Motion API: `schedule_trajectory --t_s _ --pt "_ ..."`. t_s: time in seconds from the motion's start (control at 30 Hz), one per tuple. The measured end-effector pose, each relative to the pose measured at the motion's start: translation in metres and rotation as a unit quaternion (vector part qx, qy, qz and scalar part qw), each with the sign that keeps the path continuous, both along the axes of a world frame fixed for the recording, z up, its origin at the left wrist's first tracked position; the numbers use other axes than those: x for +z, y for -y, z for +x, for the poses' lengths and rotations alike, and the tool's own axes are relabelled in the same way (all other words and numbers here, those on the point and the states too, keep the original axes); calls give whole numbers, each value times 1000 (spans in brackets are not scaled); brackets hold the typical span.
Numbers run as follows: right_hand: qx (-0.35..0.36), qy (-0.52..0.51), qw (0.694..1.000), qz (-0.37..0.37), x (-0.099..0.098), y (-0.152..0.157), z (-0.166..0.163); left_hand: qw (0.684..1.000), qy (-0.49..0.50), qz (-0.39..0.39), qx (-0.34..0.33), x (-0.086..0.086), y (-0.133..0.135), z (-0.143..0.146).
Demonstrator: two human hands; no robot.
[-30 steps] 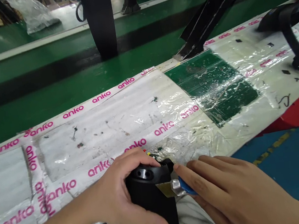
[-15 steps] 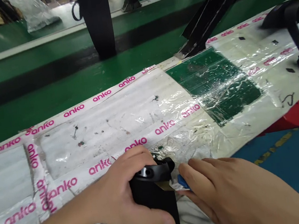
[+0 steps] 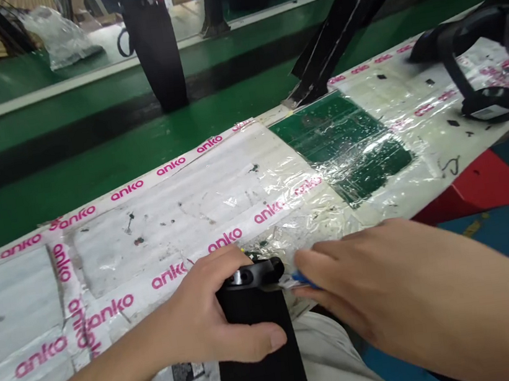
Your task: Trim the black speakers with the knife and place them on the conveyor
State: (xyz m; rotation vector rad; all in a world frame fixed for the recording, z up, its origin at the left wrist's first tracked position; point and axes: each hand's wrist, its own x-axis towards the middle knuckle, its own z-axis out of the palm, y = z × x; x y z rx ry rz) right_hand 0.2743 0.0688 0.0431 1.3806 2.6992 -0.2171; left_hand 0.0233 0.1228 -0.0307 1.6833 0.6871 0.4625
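Observation:
My left hand (image 3: 219,314) is wrapped round the upper end of a long black part (image 3: 262,374), thumb across its flat face. A glossy black end piece (image 3: 247,276) with a round hole tops this part, just beyond my fingers. My right hand (image 3: 342,285) is closed round a small blue-handled knife (image 3: 302,279), most of it hidden in the fingers. Its thin metal blade (image 3: 279,285) reaches left to the edge under the end piece. Whether it cuts in there, I cannot tell.
The white bench (image 3: 181,206) is covered with taped plastic. Behind it runs a green conveyor (image 3: 99,148) with a similar black part (image 3: 155,60) standing on it. At right lies a black strapped item (image 3: 481,60); a red piece (image 3: 479,186) shows below the bench edge.
The view has shifted, bringing more of the black strapped item in at right. My right hand and the knife are higher, with the blade nearer the end piece. My left hand keeps its grip.

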Motion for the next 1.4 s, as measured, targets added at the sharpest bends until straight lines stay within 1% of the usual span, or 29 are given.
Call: schedule_trajectory --t_s 0.07,0.13,0.2,0.23,0.27,0.3,0.33,0.37,0.4,0.43,0.47,0.5,0.53,0.57,0.63,0.73,0.83,0.9,1.0,1.07,1.13,1.17,1.2,1.23,1.27,1.3,1.33,1.37,1.4 --pt "-29 -27 997 69 1 7 12 1000 8 3 -3 -1 1 0" --pt "-55 -64 991 105 -1 14 17 1000 9 -2 -5 0 2 1" --pt "-93 -133 984 70 -7 23 12 1000 -11 -10 6 4 5 2" --pt "-131 -185 974 24 -10 28 4 999 -32 -18 20 6 8 4" --pt "-180 -243 952 -46 -14 33 -5 997 -54 -32 38 8 12 4" --pt "-242 -308 911 -129 -19 37 -16 995 -71 -52 55 9 15 5" --pt "-311 -370 848 -220 -23 42 -27 992 -75 -79 68 10 19 4" --pt "-371 -424 770 -299 -29 47 -37 990 -66 -108 69 10 21 2" --pt "-423 -470 688 -357 -34 53 -44 989 -45 -132 55 9 22 -1" --pt "-463 -512 613 -384 -40 58 -49 989 -19 -141 30 8 21 -4" --pt "-492 -543 557 -391 -46 64 -50 992 1 -128 5 6 19 -9" --pt "-514 -560 524 -385 -53 70 -48 995 9 -96 -11 4 15 -13" --pt "-527 -567 512 -372 -59 76 -43 998 6 -53 -19 1 11 -16" --pt "-530 -568 515 -362 -66 82 -36 1000 -2 -9 -26 -1 6 -19" --pt "-506 -577 536 -351 -78 91 -19 998 -17 47 -47 -6 -1 -19" --pt "-457 -602 550 -355 -89 99 -1 995 -8 70 -73 -12 -3 -9" --pt "-439 -612 551 -359 -93 97 0 995 34 89 -33 -14 6 2" --pt "-427 -619 546 -370 -94 92 -7 996 69 62 5 -12 12 4" --pt "-408 -625 538 -392 -94 83 -22 989 108 -95 19 -5 20 -1" --pt "-397 -625 540 -401 -92 80 -29 983 82 -162 21 0 22 -6" --pt "-391 -620 542 -410 -87 78 -31 989 12 -146 27 5 21 -9" --pt "-390 -610 551 -416 -83 78 -31 992 -18 -126 28 7 19 -10" --pt "-386 -592 571 -418 -78 77 -29 993 -34 -107 26 8 17 -10" --pt "-378 -565 609 -408 -72 76 -26 995 -41 -93 21 9 14 -9" --pt "-364 -529 666 -379 -65 73 -23 996 -45 -78 16 9 11 -8" --pt "-340 -481 737 -330 -58 70 -20 997 -49 -61 12 9 8 -5" --pt "-304 -425 812 -259 -52 66 -18 998 -54 -42 9 9 5 -3" --pt "-259 -365 877 -176 -48 61 -17 998 -62 -25 2 8 2 -1" --pt "-209 -304 925 -94 -44 56 -16 998 -69 -12 -5 7 -1 1"
